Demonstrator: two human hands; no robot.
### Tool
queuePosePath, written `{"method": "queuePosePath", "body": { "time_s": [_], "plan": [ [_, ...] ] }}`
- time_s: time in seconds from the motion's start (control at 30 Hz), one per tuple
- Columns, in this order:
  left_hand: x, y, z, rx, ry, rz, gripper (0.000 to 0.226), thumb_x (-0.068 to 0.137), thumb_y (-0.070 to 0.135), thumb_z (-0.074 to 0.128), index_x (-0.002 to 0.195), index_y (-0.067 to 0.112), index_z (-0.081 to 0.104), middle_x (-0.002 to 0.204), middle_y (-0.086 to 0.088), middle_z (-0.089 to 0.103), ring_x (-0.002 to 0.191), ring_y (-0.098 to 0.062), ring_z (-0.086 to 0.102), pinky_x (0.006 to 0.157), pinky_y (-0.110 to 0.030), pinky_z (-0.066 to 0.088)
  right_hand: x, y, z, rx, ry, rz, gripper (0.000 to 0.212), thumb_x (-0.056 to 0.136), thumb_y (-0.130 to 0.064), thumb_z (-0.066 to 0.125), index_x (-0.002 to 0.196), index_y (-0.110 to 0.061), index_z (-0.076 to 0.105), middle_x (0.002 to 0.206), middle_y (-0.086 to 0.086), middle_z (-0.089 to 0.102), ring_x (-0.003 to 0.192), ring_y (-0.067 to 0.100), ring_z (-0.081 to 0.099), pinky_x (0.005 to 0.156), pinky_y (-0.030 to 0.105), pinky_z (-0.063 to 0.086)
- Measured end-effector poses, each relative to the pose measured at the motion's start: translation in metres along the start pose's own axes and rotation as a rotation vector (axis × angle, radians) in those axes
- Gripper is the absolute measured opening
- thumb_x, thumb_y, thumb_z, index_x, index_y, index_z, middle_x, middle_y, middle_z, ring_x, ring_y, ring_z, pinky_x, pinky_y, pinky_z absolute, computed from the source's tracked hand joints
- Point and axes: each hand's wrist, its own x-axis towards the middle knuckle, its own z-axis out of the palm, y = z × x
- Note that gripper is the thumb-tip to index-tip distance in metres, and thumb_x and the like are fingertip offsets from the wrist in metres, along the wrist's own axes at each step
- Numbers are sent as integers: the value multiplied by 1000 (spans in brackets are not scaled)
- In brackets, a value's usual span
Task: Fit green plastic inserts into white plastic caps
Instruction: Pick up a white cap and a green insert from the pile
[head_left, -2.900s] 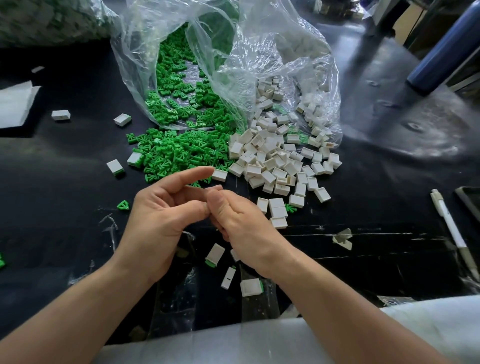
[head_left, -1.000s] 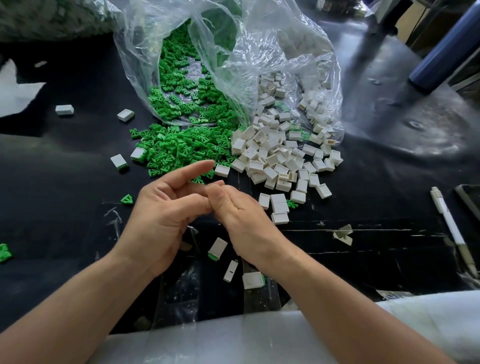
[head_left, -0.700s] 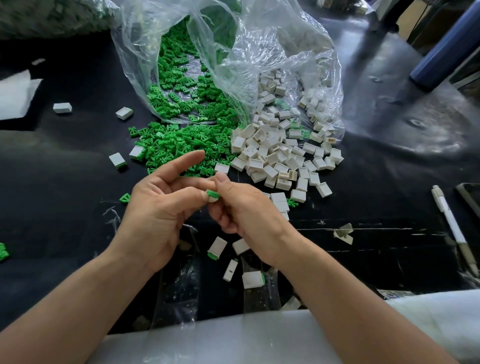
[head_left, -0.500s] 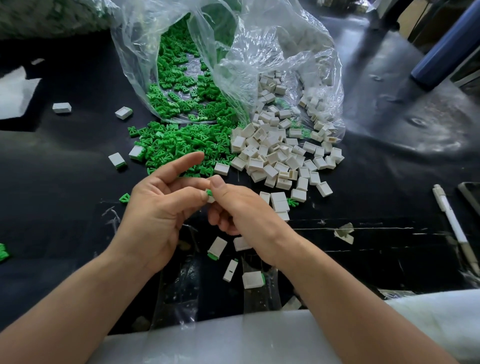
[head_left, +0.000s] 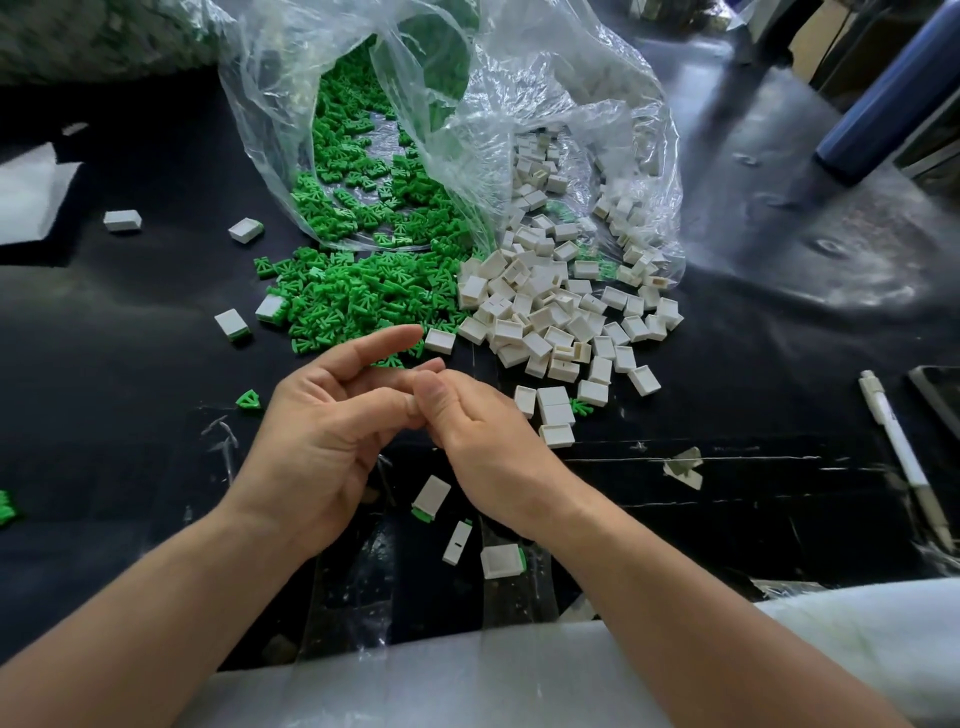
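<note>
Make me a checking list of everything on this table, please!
Surface: black table, scuffed, with tape scraps.
Job's things: green inserts and white caps spilling from a clear bag; finished pieces near the front edge.
Clutter: pen, white paper.
Grippers: left hand and right hand pinched together; held part hidden.
Cables: nothing seen.
Surroundings: blue cylinder far right.
</note>
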Motion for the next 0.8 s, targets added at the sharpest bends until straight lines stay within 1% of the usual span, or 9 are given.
{"method": "queuePosePath", "body": {
  "time_s": [0.13,0.23,0.37,0.4,0.47,0.57,0.63,0.73,0.8],
  "plan": [
    [0,0,-1,-4,-4,-7,47,51,-1,63,97,7,63,67,-7,72,90,-16,70,66,-21,55,0,0,0,-15,2,-8,39,99,-39,30,103,-13,59,73,-14,45,78,10,44,75,28,36],
    [-1,0,-1,-16,-9,-12,47,50,0,63,97,7,64,67,-7,72,90,-15,70,65,-21,55,-1,-1,0,-18,-2,-5,40,99,-38,30,106,-12,59,79,-9,49,85,12,46,78,30,38],
    [0,1,-3,-19,-29,-28,52,47,-6,69,96,8,65,70,-8,72,91,-15,70,66,-21,55,-2,-3,-1,-22,-14,0,41,99,-38,30,109,-11,59,79,-9,49,85,12,46,77,29,37],
    [0,1,-4,-18,-29,-29,56,42,-7,71,96,8,66,70,-8,72,91,-15,70,66,-21,55,-2,-4,-1,-22,-19,0,42,99,-38,30,111,-11,59,83,-7,52,87,13,48,80,31,39],
    [0,0,-4,-26,-28,-28,58,40,1,71,97,8,65,69,-7,72,91,-15,70,65,-20,55,-3,-5,-2,-28,-27,-1,43,99,-38,29,114,-11,59,91,-1,55,92,15,50,86,35,42],
    [0,2,-3,-42,-31,-34,57,42,7,69,99,7,64,68,-6,72,90,-15,70,65,-20,55,-3,-6,-3,-18,-28,-9,43,99,-37,29,116,-12,59,92,-2,56,93,15,51,89,38,43],
    [0,3,-3,-42,-30,-35,56,44,5,68,100,7,63,67,-6,72,89,-14,70,65,-20,55,-3,-6,-2,-5,-22,-16,43,99,-37,28,117,-13,59,94,-2,57,93,16,51,89,38,43],
    [0,3,-4,-36,-26,-36,54,47,3,65,101,7,62,67,-5,72,89,-14,70,65,-20,55,-2,-4,-1,-1,-20,-9,44,99,-38,29,118,-13,58,88,-6,54,88,14,48,86,35,42],
    [0,2,-4,-29,-29,-35,54,47,3,65,101,7,62,67,-5,72,89,-14,70,66,-20,55,-2,-2,0,20,-26,-6,44,99,-40,28,118,-16,59,100,1,61,98,19,53,92,41,43]
  ]
}}
